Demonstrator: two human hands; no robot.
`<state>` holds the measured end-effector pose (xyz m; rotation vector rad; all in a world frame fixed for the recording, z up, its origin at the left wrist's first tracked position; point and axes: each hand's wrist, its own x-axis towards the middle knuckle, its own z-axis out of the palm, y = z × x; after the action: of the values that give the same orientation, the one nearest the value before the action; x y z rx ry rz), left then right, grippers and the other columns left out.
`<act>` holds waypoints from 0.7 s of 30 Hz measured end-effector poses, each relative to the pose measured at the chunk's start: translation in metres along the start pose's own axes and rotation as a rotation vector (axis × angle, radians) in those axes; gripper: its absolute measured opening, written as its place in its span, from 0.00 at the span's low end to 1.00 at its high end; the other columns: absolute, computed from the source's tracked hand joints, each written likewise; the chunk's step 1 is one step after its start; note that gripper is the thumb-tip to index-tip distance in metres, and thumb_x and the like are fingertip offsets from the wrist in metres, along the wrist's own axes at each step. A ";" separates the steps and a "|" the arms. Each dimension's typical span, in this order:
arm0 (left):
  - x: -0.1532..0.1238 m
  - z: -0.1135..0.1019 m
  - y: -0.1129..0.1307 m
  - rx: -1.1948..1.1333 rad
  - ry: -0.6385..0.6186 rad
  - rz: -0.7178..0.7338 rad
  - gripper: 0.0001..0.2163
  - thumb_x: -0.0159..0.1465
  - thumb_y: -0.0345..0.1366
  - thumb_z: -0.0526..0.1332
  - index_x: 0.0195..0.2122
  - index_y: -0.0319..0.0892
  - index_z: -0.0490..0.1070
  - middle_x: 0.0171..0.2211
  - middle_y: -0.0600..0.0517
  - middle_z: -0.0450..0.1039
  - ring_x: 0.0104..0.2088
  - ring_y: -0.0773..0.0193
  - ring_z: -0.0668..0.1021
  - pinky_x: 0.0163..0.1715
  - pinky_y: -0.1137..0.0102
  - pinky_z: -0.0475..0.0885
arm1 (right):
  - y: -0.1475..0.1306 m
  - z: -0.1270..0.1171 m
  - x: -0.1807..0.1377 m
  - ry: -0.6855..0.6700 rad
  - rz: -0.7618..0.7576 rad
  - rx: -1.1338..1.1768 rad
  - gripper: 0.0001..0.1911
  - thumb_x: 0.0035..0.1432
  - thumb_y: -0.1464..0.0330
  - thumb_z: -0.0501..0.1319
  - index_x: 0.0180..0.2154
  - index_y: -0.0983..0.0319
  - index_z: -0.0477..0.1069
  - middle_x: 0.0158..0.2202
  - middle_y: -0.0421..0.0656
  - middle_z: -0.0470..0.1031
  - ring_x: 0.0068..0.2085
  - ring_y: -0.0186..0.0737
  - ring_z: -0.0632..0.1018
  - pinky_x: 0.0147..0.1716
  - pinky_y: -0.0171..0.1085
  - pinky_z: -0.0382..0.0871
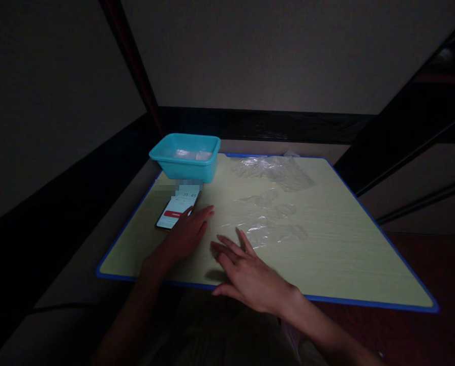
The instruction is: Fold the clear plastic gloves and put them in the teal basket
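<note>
A pale green table [337, 264] with a blue rim lies in front of me. My left hand [187, 233] rests flat on it, fingers stretched out, fingertips at the edge of a phone [176, 209] with a lit screen. My right hand [246, 272] lies open on the table, fingers spread, just short of a clear plastic glove [273, 229]. Neither hand holds anything. A teal plastic tub [187, 157] stands at the far left corner with clear plastic inside.
A crumpled heap of clear plastic [276, 170] lies at the far middle of the table. Dark wooden beams and pale wall panels surround the table. The room is dim.
</note>
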<state>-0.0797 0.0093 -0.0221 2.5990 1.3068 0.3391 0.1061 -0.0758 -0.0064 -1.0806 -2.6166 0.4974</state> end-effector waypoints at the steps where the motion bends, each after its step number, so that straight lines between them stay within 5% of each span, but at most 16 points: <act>1: -0.003 -0.002 0.002 0.014 -0.009 0.005 0.18 0.65 0.29 0.43 0.56 0.36 0.57 0.54 0.44 0.67 0.56 0.61 0.68 0.58 0.56 0.56 | 0.001 -0.001 -0.003 0.004 -0.010 0.006 0.30 0.60 0.51 0.50 0.51 0.69 0.63 0.57 0.55 0.64 0.63 0.48 0.54 0.61 0.57 0.38; 13: -0.039 -0.004 0.027 0.159 -0.025 0.123 0.18 0.65 0.27 0.45 0.54 0.39 0.62 0.52 0.45 0.70 0.54 0.60 0.70 0.58 0.56 0.55 | 0.012 -0.011 -0.043 -0.021 -0.117 0.058 0.32 0.56 0.48 0.52 0.52 0.65 0.63 0.53 0.50 0.69 0.62 0.44 0.58 0.63 0.54 0.37; 21: -0.050 -0.014 0.051 0.151 -0.047 0.254 0.17 0.65 0.26 0.45 0.53 0.37 0.62 0.47 0.45 0.74 0.50 0.59 0.73 0.58 0.55 0.57 | 0.020 -0.022 -0.062 -0.045 -0.145 0.107 0.36 0.60 0.47 0.39 0.51 0.68 0.65 0.48 0.55 0.73 0.58 0.45 0.64 0.61 0.56 0.42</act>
<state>-0.0738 -0.0594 0.0001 2.8879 1.0240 0.2249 0.1697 -0.1026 -0.0020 -0.8495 -2.6490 0.6274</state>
